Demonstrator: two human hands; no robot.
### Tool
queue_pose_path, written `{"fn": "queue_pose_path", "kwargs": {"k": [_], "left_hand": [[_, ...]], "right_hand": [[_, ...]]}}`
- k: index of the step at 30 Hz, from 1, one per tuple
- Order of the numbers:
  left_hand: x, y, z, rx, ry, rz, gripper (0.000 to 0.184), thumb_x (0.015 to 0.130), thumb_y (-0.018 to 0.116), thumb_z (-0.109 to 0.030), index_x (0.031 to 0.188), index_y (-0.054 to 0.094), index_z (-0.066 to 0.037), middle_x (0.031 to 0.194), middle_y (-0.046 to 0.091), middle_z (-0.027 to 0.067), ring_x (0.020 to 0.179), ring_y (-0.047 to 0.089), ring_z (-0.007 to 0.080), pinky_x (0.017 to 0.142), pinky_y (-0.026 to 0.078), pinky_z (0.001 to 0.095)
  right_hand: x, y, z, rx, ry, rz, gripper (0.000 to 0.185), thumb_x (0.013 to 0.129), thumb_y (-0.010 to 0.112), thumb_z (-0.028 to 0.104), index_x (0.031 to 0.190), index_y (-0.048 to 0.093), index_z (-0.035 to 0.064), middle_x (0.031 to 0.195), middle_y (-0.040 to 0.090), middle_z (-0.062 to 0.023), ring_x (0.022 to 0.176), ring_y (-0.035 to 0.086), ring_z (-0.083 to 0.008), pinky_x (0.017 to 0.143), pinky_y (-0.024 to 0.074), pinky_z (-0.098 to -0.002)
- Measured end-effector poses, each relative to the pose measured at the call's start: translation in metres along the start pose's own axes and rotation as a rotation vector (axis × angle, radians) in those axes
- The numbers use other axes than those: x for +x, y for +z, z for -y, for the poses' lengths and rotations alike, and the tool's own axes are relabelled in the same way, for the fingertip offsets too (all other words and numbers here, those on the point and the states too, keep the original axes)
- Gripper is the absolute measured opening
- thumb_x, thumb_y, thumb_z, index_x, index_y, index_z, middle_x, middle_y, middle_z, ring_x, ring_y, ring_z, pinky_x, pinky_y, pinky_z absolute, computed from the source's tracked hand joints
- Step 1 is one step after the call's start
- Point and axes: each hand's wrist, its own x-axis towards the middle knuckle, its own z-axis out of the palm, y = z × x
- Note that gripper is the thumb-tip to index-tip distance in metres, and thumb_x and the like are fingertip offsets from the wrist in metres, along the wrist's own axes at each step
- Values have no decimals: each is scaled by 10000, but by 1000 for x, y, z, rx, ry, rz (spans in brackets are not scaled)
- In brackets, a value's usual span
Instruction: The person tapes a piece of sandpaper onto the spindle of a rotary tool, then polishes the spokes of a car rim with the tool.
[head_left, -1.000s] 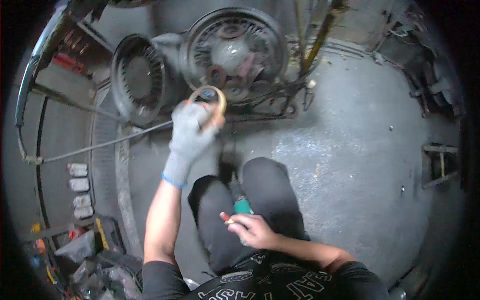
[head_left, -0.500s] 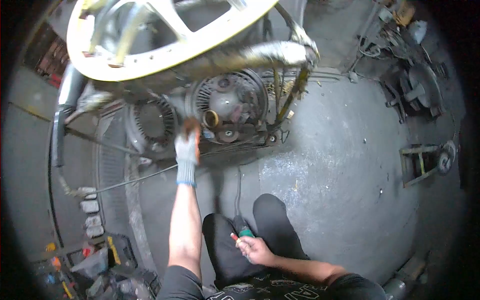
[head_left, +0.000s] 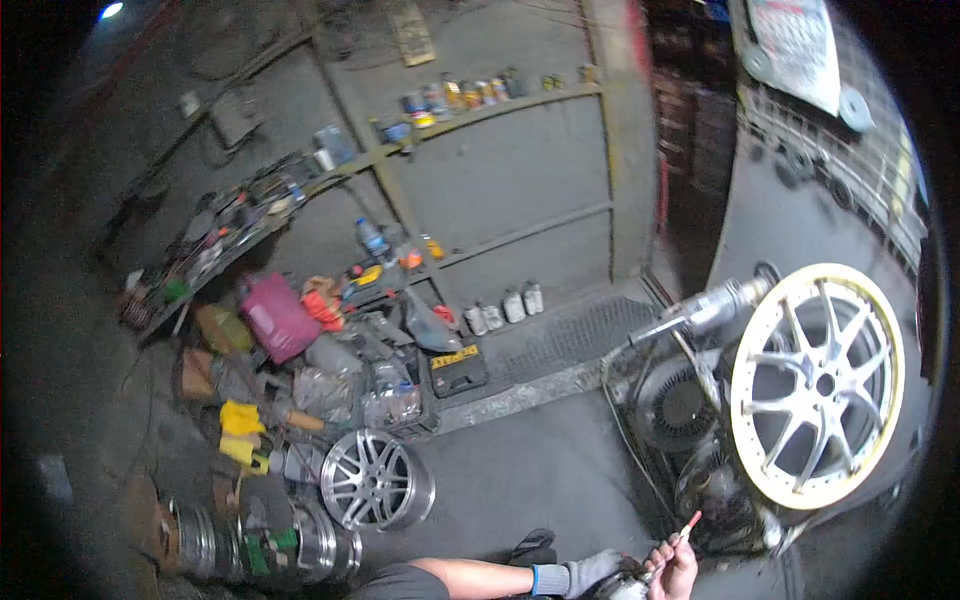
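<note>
A red-tipped thin tool sticks up from my bare right hand, whose fingers are closed round its pale lower part. Beside it, at the bottom edge, is my left hand in a grey glove with a blue cuff; its fingertips are hidden. A pale object, partly cut off by the frame, lies between the two hands, and I cannot make out what it is. Up and to the right of my hands stands a multi-spoke wheel with a yellowish rim, mounted on a machine.
A silver wheel rests on the floor at the lower centre-left, near more rims. Behind it are a pink container, plastic bags and a black case. Several white bottles stand by the wall, below a shelf of small containers.
The view has swung left toward the wall and shelves. My left hand has come back from the machine beside my right hand, having let go of the tape roll. The red-tipped tool remains in my right hand.
</note>
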Motion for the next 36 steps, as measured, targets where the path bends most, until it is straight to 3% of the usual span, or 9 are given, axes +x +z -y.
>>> {"fn": "queue_pose_path", "kwargs": {"k": [3,6,11,14,16,20,25,29,36], "left_hand": [[9,2,-28,-362,-181,149,567,728,737,-364,1220,584,-127,1380,507,141,1286,441,277,1036,342,428],[14,1,-83,171,184,-406,468,628,806,-360,919,621,-44,798,619,130,784,628,329,717,501,420],[28,40,-135,173,209,-663,479,707,780,-311,1062,609,-38,973,654,126,777,654,303,739,533,390],[31,68,-152,-1142,-154,-383,447,803,704,-172,1192,548,-14,1134,643,108,1061,625,225,933,506,394],[32,77,-170,-991,-97,-743,561,737,772,-166,1225,532,-29,1143,637,103,1078,606,215,964,491,395],[26,91,-160,-200,-400,-735,694,587,859,-66,1209,555,-103,1114,627,73,974,609,186,866,533,368],[28,88,-129,-771,-251,-818,767,566,718,104,1272,491,-93,1201,545,62,1145,515,192,960,459,351],[23,63,-105,-544,-733,-680,797,511,707,82,1261,491,-74,1200,544,80,1095,543,207,899,489,327],[83,41,-108,-626,-374,-705,735,506,736,86,1202,542,-51,1161,574,78,1064,566,198,899,492,331]], "right_hand": [[11,15,36,-152,-95,-123,282,993,525,302,821,487,82,642,503,-29,525,513,-172,497,484,-337],[6,3,82,-631,-137,-13,254,979,556,228,834,562,19,706,609,-60,586,597,-171,567,511,-329],[-14,-25,143,-1187,-211,203,218,924,631,189,906,680,-23,700,649,-38,622,587,-92,576,452,-238],[-30,-25,170,-1583,-415,275,214,875,658,216,913,697,9,777,686,-149,647,648,-221,626,501,-316],[-38,-37,180,-1622,-502,400,257,898,626,261,924,681,11,818,678,-184,729,665,-323,682,519,-388],[-53,-103,176,-1773,-331,417,364,935,559,338,900,618,-20,828,640,-254,831,640,-419,745,510,-490],[-107,-178,158,-1854,129,171,353,901,577,327,947,639,-17,922,671,-246,925,646,-403,825,505,-496],[-144,-262,160,-1842,235,-302,339,904,591,351,970,659,26,933,686,-195,933,654,-371,836,502,-467],[-169,-311,186,-1589,106,-731,304,882,626,321,937,673,26,873,681,-215,858,657,-387,781,509,-466]]}}
